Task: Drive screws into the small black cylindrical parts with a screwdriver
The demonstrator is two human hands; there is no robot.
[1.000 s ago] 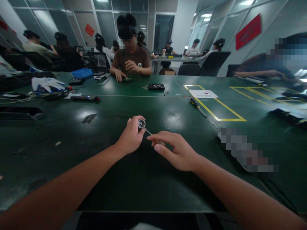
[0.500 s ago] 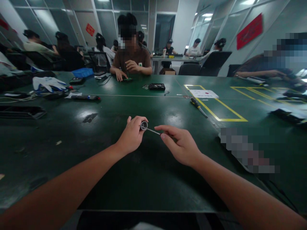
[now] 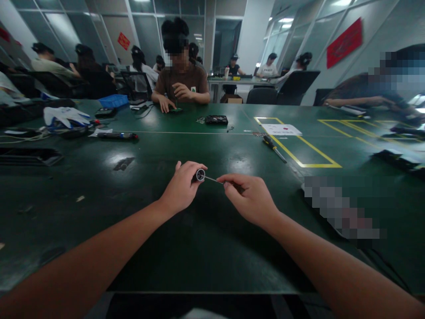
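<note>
My left hand (image 3: 182, 186) is closed around a small dark cylinder (image 3: 200, 175), whose round, silvery-rimmed open end faces me and slightly right. What kind of object it is I cannot make out. A thin screwdriver (image 3: 212, 179) reaches from my right hand (image 3: 250, 197) to that end, its tip inside or at the rim. My right thumb and fingers pinch the driver's handle, which the hand mostly hides. Both hands are held over the middle of the green table (image 3: 206, 252).
A yellow-black screwdriver (image 3: 275, 148) lies beyond my right hand, near a white sheet (image 3: 282, 129) and yellow tape. A blurred-out flat object (image 3: 338, 208) is at right. White gloves (image 3: 66, 117) and a blue tray (image 3: 113, 101) are at left. A co-worker (image 3: 181, 82) sits opposite.
My right index finger has come down onto the screwdriver from a raised position. The cylinder's end has turned slightly. Both hands stay in nearly the same place.
</note>
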